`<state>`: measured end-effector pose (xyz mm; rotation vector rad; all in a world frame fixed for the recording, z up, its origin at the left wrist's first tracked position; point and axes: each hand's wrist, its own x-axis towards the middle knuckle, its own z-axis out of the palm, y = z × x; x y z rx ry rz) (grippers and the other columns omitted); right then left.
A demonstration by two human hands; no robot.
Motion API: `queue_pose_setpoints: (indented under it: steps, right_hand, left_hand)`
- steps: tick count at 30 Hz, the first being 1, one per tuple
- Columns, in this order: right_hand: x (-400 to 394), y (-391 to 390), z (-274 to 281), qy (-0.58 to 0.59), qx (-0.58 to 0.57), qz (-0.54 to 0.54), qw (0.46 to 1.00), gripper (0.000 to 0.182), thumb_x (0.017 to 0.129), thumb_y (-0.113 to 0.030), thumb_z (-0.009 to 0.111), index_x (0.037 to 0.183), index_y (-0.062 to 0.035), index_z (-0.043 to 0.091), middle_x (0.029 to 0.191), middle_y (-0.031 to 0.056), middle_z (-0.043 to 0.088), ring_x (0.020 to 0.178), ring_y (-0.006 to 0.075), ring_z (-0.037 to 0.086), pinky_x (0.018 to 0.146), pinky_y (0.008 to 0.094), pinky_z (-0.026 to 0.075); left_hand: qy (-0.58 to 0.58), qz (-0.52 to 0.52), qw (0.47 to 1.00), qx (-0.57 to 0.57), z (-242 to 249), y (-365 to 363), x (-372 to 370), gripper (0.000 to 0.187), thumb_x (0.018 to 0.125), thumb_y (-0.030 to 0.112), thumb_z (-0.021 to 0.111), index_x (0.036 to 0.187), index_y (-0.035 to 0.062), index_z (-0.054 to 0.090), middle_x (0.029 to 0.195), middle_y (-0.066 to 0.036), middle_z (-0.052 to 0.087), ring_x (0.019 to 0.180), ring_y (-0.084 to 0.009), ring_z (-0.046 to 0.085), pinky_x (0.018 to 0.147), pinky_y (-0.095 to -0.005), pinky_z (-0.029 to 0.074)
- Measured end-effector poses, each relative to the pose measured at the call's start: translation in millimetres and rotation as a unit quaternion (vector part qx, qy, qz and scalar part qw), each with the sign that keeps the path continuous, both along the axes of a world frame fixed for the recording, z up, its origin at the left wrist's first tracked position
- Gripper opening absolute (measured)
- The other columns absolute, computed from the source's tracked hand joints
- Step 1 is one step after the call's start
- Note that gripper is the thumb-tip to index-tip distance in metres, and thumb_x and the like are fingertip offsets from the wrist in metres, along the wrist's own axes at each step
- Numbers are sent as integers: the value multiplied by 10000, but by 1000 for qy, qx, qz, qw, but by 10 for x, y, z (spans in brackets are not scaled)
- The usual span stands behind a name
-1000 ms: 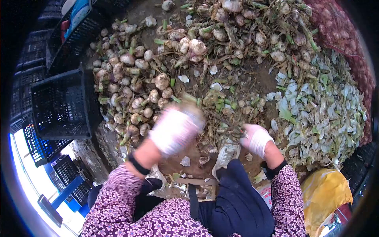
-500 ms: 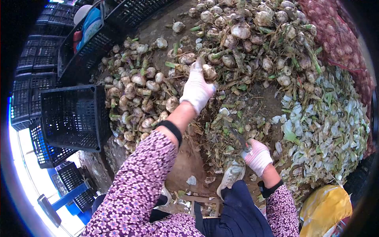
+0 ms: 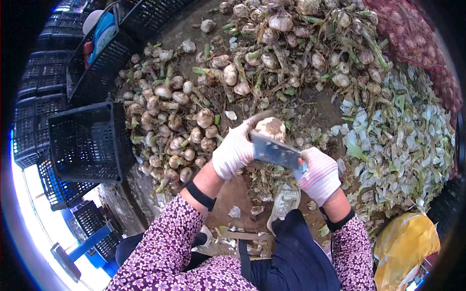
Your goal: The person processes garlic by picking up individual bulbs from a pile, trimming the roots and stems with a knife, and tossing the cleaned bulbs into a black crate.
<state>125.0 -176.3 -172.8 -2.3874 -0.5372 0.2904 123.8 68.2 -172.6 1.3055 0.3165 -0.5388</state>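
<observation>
Gloved in white, my left hand (image 3: 238,148) is closed around a garlic bulb (image 3: 271,128) in front of my knees. My right hand (image 3: 318,175), gloved too, grips a knife (image 3: 275,151) by its handle. The broad blade lies across the near side of the bulb and hides part of it; whether it touches cannot be made out. Left of my left hand is a heap of garlic bulbs with short stems (image 3: 167,126). Beyond both hands rises a larger pile of garlic with long stalks and roots (image 3: 291,63).
Black plastic crates (image 3: 87,145) stand and stack along the left. Pale peeled skins (image 3: 403,140) cover the ground at right, below red mesh sacks of garlic (image 3: 412,41). A yellow bag (image 3: 405,250) lies near my right elbow. My shoe (image 3: 284,206) is below the knife.
My left hand has drawn back from the pile toward me with a garlic bulb. My right hand has raised the knife and brought its blade to the bulb.
</observation>
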Motion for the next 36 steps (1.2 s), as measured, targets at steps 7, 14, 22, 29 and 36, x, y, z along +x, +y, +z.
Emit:
queue_pose_setpoints:
  steps: [7, 14, 22, 29, 36]
  right_hand:
    - [-40, 45, 274, 21, -141, 148, 979, 117, 845, -198, 652, 840, -83, 629, 739, 150, 610, 681, 348, 642, 608, 460, 503]
    - [-79, 78, 259, 31, -138, 156, 978, 137, 869, -215, 640, 839, -81, 637, 741, 145, 615, 680, 339, 650, 609, 456, 511]
    - [-123, 16, 15, 27, -96, 177, 979, 91, 800, -183, 668, 830, -99, 649, 755, 139, 611, 662, 342, 636, 595, 447, 509]
    - [-149, -678, -852, 115, -173, 22, 978, 119, 785, -131, 663, 894, -84, 666, 860, 162, 679, 792, 347, 682, 679, 434, 543]
    - [-202, -517, -18, 92, -91, 3, 992, 111, 780, -137, 655, 878, -85, 654, 763, 160, 640, 731, 358, 662, 662, 421, 545]
  left_hand:
    - [61, 46, 991, -105, -117, -169, -298, 887, 782, 192, 863, 1483, -23, 365, 1318, -109, 610, 1156, -160, 608, 1016, -317, 492]
    - [14, -29, 997, 64, -159, -225, -361, 850, 727, 226, 903, 1397, -24, 444, 1217, -105, 646, 1072, -152, 635, 959, -303, 523]
    - [110, -18, 993, -29, -192, -204, -429, 660, 772, 116, 845, 1322, -4, 501, 1180, -116, 659, 1048, -157, 653, 921, -302, 542]
    - [-136, -272, 942, 143, 386, -232, -546, 619, 750, 256, 818, 1259, 14, 562, 1118, -63, 662, 986, -166, 652, 892, -311, 539]
    - [49, -158, 986, -16, 171, -340, -762, 854, 655, 105, 880, 1373, 27, 424, 1158, -75, 644, 1048, -158, 630, 966, -336, 523]
